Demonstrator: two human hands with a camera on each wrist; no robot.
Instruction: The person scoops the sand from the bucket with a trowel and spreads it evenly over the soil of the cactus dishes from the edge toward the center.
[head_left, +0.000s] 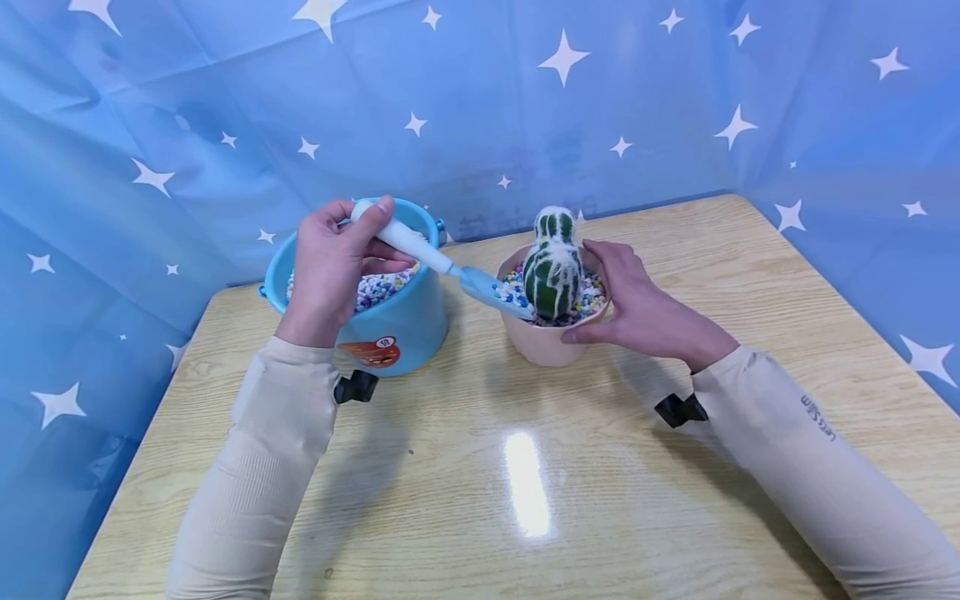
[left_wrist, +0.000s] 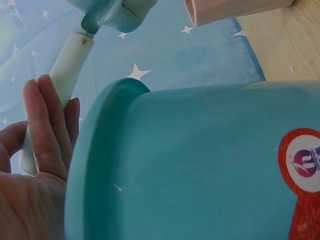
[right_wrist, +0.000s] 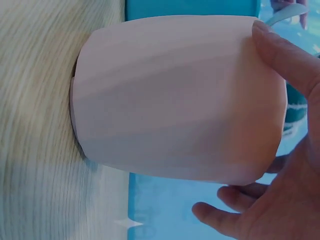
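My left hand (head_left: 330, 258) grips the white handle of a small light-blue shovel (head_left: 408, 242), above the rim of a blue bucket (head_left: 412, 325). Colourful pebbles (head_left: 378, 287) fill part of that bucket. The shovel's blade tilts down onto the near left rim of a pale pink pot (head_left: 547, 343), with white and blue pebbles on it. In the pot a green cactus with white threads (head_left: 553, 279) stands upright among coloured pebbles. My right hand (head_left: 637, 304) holds the pot's right side, thumb in front and fingers behind, as the right wrist view also shows the pot (right_wrist: 180, 100).
Both containers stand on a wood-grain table (head_left: 450, 467) near its back edge. Behind and beside it hangs a blue cloth (head_left: 487, 100) with white stars. A red sticker (head_left: 371, 352) marks the bucket's front.
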